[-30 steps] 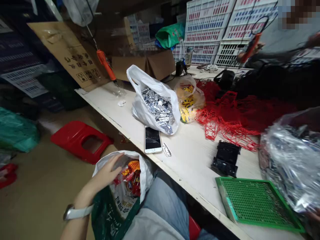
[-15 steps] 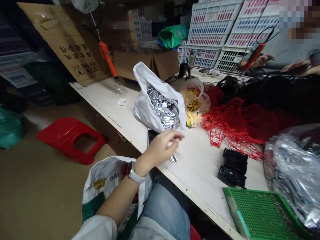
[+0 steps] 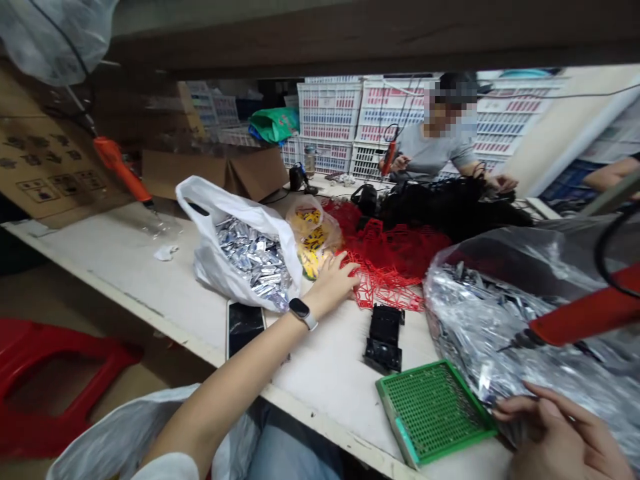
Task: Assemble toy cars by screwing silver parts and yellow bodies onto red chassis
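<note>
My left hand (image 3: 334,283) reaches over the table with fingers spread, its fingertips at the near edge of the red plastic lattice frames (image 3: 385,287); I cannot tell if they touch. Beside it stand a clear bag of yellow pieces (image 3: 313,240) and a white bag (image 3: 207,267) full of shiny silver pieces (image 3: 255,260). My right hand (image 3: 565,427) is at the lower right, fingers bent and apart, by the corner of a green grid tray (image 3: 400,433) with small metal bits in it. A black plastic car-like part (image 3: 384,337) lies between the hands.
A large clear bag of silver parts (image 3: 480,320) fills the right side, with a red electric screwdriver (image 3: 585,310) above it. Another orange screwdriver (image 3: 123,170) hangs at left. A phone (image 3: 245,327) lies near the table edge. A co-worker (image 3: 435,153) sits across.
My left hand has moved from beside the white bag, over the table, to the red frames, and its fingers have spread. My right hand has come into view. The view has swung right.
</note>
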`<state>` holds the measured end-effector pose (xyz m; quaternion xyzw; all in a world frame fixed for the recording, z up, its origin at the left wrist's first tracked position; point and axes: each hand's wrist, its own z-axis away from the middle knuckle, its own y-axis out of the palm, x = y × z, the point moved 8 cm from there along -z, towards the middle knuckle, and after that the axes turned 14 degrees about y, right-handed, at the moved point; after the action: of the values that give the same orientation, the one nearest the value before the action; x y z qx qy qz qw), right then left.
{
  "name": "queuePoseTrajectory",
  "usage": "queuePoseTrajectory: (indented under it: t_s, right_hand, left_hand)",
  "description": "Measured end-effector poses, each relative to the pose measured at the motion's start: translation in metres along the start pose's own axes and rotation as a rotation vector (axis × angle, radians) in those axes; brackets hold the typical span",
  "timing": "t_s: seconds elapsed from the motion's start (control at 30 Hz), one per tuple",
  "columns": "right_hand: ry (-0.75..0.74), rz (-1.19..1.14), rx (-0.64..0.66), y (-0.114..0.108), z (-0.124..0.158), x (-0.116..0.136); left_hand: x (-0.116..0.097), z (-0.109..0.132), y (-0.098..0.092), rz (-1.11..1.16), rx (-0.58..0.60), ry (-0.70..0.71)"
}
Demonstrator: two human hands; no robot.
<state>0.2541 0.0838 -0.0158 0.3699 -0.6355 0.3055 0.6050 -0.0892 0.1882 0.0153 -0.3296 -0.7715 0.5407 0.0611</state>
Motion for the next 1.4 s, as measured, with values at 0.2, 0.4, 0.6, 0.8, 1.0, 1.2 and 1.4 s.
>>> queuePoseTrajectory:
  t_s: [0.2, 0.4, 0.6, 0.8, 1.0, 1.2, 1.4]
  right_hand:
    - [-0.017, 0.041, 0.115, 0.014, 0.004, 0.013]
    - [-0.211, 0.336, 0.519, 0.089, 0.007, 0.043]
    - [-0.281, 0.478, 0.693, 0.141, 0.001, 0.05]
    - [-0.314, 0.332, 0.631, 0.125, -0.002, 0.045]
    - [-0.265, 0.102, 0.45, 0.1, -0.015, 0.048]
    - [-0.148, -0.004, 0.383, 0.092, -0.021, 0.042]
    - [-0.186, 0.046, 0.427, 0.097, -0.009, 0.04]
  left_hand:
    - [-0.03, -0.013, -0.022, 0.173, -0.272, -0.031]
    - [-0.067, -0.024, 0.005, 1.076, -0.453, -0.143]
    - [-0.088, -0.017, 0.028, 1.288, -0.349, -0.221]
    - [-0.084, -0.009, 0.019, 0.727, -0.075, -0.076]
    - [-0.082, -0.002, 0.04, 0.407, 0.228, 0.027]
    - [-0.065, -0.006, 0.033, 0.478, -0.012, -0.186]
    - [-0.067, 0.0, 0.041, 1.377, -0.326, -0.473]
